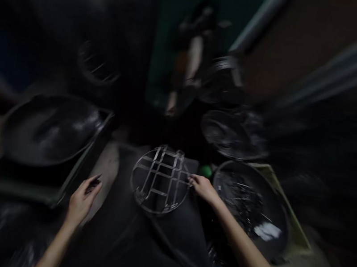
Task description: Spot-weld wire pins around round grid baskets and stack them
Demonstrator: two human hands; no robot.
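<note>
A round wire rack with crossing bars lies over the dark cloth on my lap. My right hand pinches the rack's right rim between thumb and fingers. Left of the rack, apart from it, is my left hand, its fingers curled around a small dark thing that I cannot make out. To the right, a round dark basin holds a heap of thin metal pieces and a white scrap.
At the left, a large dark basin sits on a green-edged crate. A green ball-like object is beside the right basin. Another round tray lies beyond it. Farther ahead is a blurred person.
</note>
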